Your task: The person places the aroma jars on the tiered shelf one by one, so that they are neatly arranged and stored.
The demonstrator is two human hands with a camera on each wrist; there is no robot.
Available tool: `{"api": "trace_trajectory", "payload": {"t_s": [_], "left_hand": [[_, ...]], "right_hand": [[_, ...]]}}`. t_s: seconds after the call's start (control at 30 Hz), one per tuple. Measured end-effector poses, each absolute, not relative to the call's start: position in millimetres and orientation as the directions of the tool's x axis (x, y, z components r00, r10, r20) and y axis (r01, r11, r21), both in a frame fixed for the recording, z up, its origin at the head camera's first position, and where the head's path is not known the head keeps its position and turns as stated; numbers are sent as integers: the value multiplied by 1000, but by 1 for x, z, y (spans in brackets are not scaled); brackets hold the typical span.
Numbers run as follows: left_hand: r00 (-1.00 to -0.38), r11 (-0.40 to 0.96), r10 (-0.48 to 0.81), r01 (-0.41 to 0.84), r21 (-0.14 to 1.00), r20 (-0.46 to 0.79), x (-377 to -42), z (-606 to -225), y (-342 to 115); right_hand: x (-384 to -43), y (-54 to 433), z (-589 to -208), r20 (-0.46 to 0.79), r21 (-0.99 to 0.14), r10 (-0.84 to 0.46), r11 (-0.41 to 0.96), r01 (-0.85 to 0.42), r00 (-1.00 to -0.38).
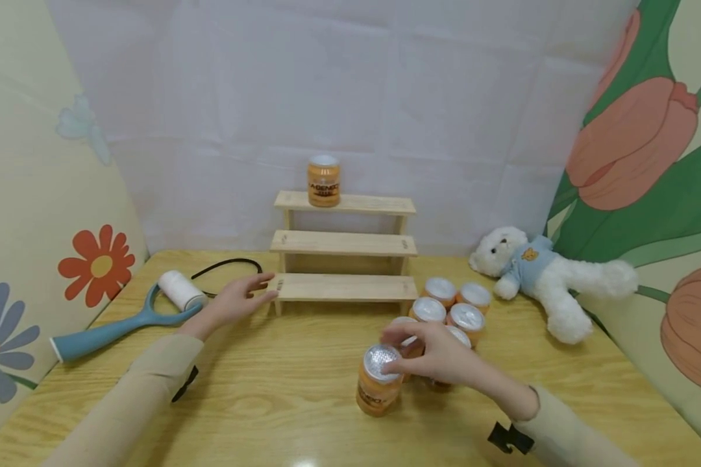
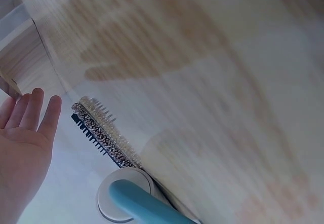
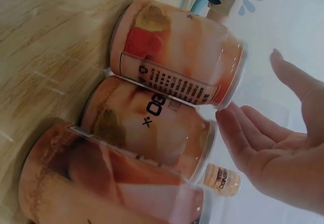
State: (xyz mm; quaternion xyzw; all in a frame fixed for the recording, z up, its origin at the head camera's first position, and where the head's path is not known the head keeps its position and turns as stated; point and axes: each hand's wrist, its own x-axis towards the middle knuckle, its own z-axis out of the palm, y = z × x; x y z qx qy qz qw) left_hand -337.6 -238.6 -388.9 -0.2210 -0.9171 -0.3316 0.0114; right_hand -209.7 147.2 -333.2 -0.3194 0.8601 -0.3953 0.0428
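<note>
Orange can (image 1: 378, 397) upright on table (image 1: 257, 415), between hands, just left of right hand (image 1: 438, 353). Blue-handled roller (image 1: 102, 337) left of left hand (image 1: 236, 305). Left hand holding nothing, fingers extended, slightly apart, tips close by wooden step shelf (image 1: 344, 285). Second can (image 1: 324, 185) on top step, ahead and right of left hand. Right hand spread, thumb apart from fingers, over front can's lid; pressure cannot be told. Can cluster (image 1: 466, 318) beside and beyond right hand. White teddy bear (image 1: 531, 275) farther right.
</note>
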Motion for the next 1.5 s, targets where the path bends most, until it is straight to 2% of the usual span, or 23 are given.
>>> {"api": "trace_trajectory", "payload": {"t_s": [0.33,0.6,0.73,0.83,1.03,1.33,1.5], "left_hand": [[-900,682,399,421,598,177,-338,-389,-239],[-899,685,400,423,593,178,-338,-390,-240],[-899,680,402,421,600,175,-338,-391,-240],[-900,678,402,418,605,171,-338,-391,-240],[-904,683,392,410,605,171,-338,-390,-239],[-903,681,395,412,606,170,-338,-389,-239],[-902,682,399,412,604,165,-337,-390,-239]], "right_hand": [[-206,135,-336,177,-636,-670,481,-603,-721],[-212,128,-344,212,-652,-708,411,-637,-673],[-214,124,-346,187,-691,-706,400,-602,-684],[-212,123,-349,171,-705,-679,422,-570,-714],[-202,118,-357,135,-643,-613,543,-540,-778],[-199,110,-363,176,-590,-607,566,-576,-775],[-201,107,-366,118,-661,-591,553,-507,-798]]}}
